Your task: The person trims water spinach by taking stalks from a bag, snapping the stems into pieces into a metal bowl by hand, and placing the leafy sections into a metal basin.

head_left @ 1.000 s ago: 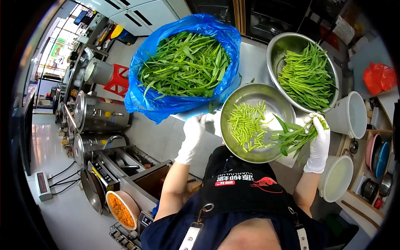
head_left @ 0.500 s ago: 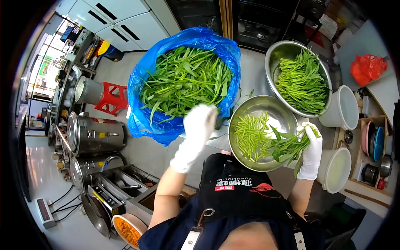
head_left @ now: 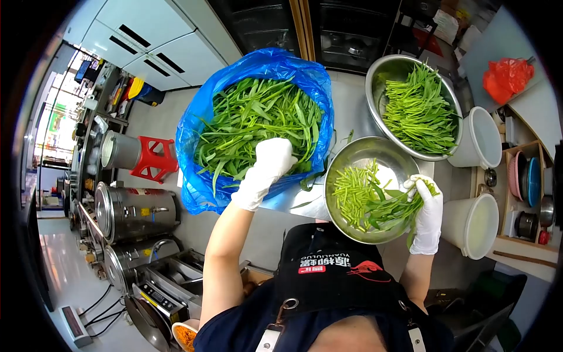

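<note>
White-gloved, your left hand (head_left: 270, 167) is curled over the greens (head_left: 246, 120) in the blue bag (head_left: 189, 141); whether its fingers grip any, you cannot tell from here. Your right hand (head_left: 427, 208) clasps a bunch (head_left: 392, 212) at the right side of the small bowl (head_left: 397, 155), its leaves hanging over cut stems (head_left: 350, 193). Just beside that, your large bowl (head_left: 379, 85) holds long stems (head_left: 419, 111) on the counter (head_left: 350, 111).

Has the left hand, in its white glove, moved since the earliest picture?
Yes. Against the silver metal table, the left hand has moved forward, from the near edge to the leafy green stems inside the blue plastic bag.
</note>
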### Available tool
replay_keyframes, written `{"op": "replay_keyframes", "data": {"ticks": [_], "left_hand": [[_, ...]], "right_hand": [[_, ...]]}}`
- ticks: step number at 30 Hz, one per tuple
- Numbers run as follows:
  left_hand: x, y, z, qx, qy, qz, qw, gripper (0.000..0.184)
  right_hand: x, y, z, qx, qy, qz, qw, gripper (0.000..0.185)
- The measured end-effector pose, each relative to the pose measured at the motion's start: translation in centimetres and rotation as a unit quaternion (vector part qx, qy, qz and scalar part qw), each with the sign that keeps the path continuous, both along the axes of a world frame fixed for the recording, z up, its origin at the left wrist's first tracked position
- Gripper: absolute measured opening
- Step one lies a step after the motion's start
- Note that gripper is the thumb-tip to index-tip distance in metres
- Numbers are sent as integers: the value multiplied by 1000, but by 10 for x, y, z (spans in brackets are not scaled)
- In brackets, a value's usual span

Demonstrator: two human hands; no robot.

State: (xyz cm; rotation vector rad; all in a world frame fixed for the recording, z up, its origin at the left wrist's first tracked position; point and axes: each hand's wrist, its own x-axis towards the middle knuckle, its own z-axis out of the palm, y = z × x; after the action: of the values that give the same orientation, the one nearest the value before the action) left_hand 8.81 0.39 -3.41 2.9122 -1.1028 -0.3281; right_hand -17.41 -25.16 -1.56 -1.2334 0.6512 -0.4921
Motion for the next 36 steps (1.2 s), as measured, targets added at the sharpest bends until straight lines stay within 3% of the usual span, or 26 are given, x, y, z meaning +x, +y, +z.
{"op": "replay_keyframes", "data": {"ticks": [2, 6, 10, 15, 18, 20, 24, 28, 30, 36], "left_hand": [[-4, -2, -7, -41, -73, -11, 996, 28], [-7, -6, 5, 27, 28, -10, 999, 29], [-16, -13, -7, 63, -28, -15, 998, 16], [-4, -6, 11, -81, -59, 83, 991, 15], [10, 13, 50, -273, 110, 165, 941, 19], [15, 21, 64, -324, 230, 234, 887, 19], [-7, 21, 93, -368, 278, 229, 857, 16], [-32, 15, 101, -368, 268, 188, 870, 16], [-47, 9, 108, -359, 263, 189, 876, 16], [-72, 1, 112, -319, 160, 48, 933, 15]], "right_hand": [[1, -1, 0, 3, 8, 12, 1000, 15], [8, -6, 3, 16, 7, 24, 1000, 15], [11, -21, 7, 4, 7, 52, 999, 15], [11, -36, 16, -13, 11, 76, 997, 15], [16, -44, 11, -20, -11, 91, 996, 14], [24, -48, 0, -3, -33, 94, 995, 13], [49, -38, 21, -47, -1, 202, 978, 11], [80, -13, 35, -277, -44, 235, 930, 13], [93, -5, 52, -434, -90, 231, 866, 15], [117, 9, 49, -615, -132, 252, 735, 22]]}}
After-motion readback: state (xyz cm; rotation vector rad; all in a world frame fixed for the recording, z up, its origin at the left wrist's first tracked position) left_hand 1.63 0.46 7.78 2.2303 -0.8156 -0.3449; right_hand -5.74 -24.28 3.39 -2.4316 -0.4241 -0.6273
